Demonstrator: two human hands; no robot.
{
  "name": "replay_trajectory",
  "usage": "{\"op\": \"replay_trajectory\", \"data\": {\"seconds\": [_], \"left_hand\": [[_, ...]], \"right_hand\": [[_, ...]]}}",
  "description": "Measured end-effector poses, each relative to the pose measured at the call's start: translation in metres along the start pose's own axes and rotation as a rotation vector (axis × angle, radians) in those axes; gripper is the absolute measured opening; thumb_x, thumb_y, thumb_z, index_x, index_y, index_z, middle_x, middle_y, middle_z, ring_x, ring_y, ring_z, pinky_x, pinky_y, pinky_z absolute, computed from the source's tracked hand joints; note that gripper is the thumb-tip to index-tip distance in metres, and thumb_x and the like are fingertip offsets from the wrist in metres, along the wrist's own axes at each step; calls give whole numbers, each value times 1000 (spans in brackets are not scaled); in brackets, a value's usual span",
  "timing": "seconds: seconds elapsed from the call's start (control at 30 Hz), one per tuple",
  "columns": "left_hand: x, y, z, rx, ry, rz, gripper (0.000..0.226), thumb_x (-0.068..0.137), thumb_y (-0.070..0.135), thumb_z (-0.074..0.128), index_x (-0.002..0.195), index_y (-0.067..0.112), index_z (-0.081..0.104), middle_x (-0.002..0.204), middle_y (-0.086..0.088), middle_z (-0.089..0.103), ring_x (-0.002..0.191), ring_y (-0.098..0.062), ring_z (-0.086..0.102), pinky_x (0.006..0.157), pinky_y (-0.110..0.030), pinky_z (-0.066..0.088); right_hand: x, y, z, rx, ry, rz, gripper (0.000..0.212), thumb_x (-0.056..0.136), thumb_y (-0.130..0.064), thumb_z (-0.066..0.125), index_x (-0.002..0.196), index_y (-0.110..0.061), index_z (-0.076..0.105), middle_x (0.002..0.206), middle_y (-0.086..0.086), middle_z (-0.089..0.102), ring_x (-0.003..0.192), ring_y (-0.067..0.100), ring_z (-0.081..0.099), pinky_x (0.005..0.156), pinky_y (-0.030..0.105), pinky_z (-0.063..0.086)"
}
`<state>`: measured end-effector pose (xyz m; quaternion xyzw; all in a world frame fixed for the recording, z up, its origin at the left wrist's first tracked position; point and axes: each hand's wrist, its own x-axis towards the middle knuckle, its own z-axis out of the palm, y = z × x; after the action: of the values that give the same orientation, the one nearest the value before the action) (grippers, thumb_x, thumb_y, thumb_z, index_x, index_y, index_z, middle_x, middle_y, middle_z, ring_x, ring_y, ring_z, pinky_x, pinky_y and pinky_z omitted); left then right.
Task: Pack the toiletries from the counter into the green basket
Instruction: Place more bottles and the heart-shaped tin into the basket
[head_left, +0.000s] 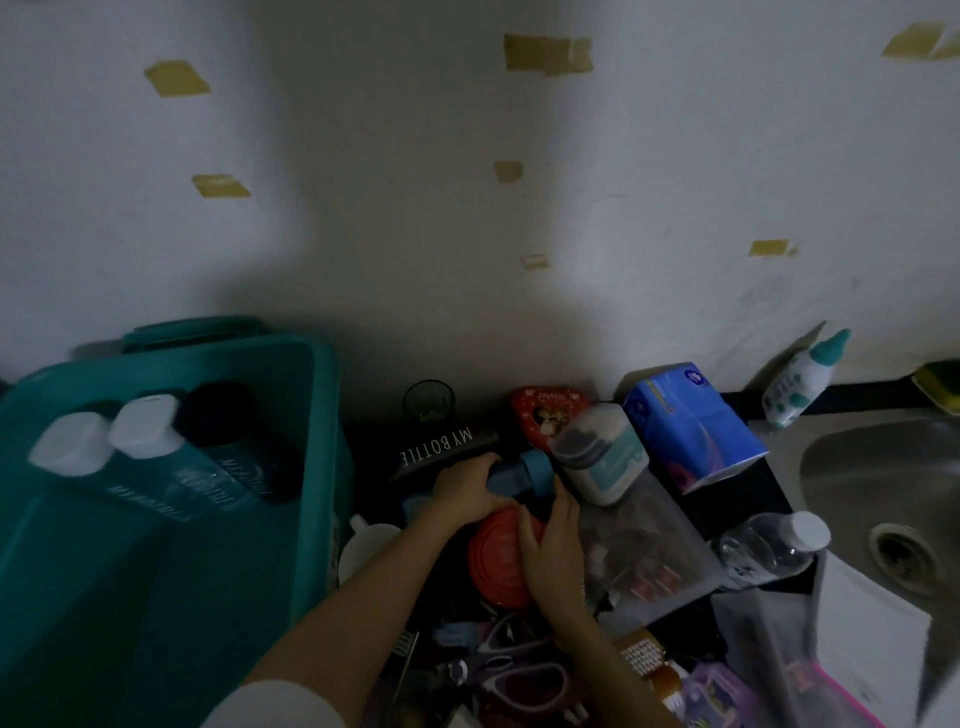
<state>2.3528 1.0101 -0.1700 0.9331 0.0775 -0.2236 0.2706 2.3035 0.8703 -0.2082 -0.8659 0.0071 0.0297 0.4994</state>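
The green basket (311, 415) stands at the left on the counter. Inside it lean three bottles, two with white caps (145, 426) and one with a black cap (218, 413). My left hand (467, 488) grips a small blue container (519, 475) in the middle of the cluttered counter. My right hand (550, 545) rests curled beside it, over an orange round lid (493, 561), its fingertips reaching the blue container. Whether it holds anything is unclear. A lidded white and teal box (602, 452) stands just right of the hands.
A dark bottle marked MY BOTTLE (441, 447), a red tin (545, 415), a blue tissue pack (691, 426), a clear water bottle (769, 551), a squeeze bottle (800, 384) and scissors (519, 670) crowd the counter. A steel sink (883, 493) lies at the right.
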Motion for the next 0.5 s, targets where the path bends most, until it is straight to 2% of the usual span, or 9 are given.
{"op": "replay_trajectory", "data": {"seconds": [0.17, 0.27, 0.4, 0.5], "left_hand": [[-5, 14, -6, -98, 125, -42, 78, 74, 52, 74, 138, 19, 44, 136, -4, 54, 120, -24, 53, 95, -39, 48], [-12, 23, -14, -210, 180, -98, 76, 73, 58, 71, 134, 19, 48, 133, -4, 56, 117, -25, 55, 93, -36, 49], [-27, 34, -21, -342, 275, -94, 66, 75, 65, 64, 124, 22, 56, 120, -2, 64, 103, -22, 62, 77, -27, 47], [-41, 45, -21, -573, 314, -51, 57, 79, 60, 64, 118, 18, 57, 115, -3, 65, 100, -21, 62, 81, -31, 50]], "right_hand": [[1, -2, -8, 45, 1, -26, 64, 94, -18, 55, 150, -16, 22, 150, 4, 31, 133, 4, 29, 109, 22, 25], [-2, -5, -13, 45, 16, -60, 60, 94, -14, 56, 147, -15, 29, 147, 3, 38, 131, 5, 33, 109, 24, 27], [-6, -10, -24, 84, 9, -16, 51, 95, -22, 55, 143, -18, 38, 134, -1, 54, 121, 12, 51, 104, 35, 42], [-14, -17, -32, 224, -17, 67, 47, 95, -28, 54, 140, -21, 42, 127, -4, 59, 114, 8, 56, 98, 32, 47]]}}
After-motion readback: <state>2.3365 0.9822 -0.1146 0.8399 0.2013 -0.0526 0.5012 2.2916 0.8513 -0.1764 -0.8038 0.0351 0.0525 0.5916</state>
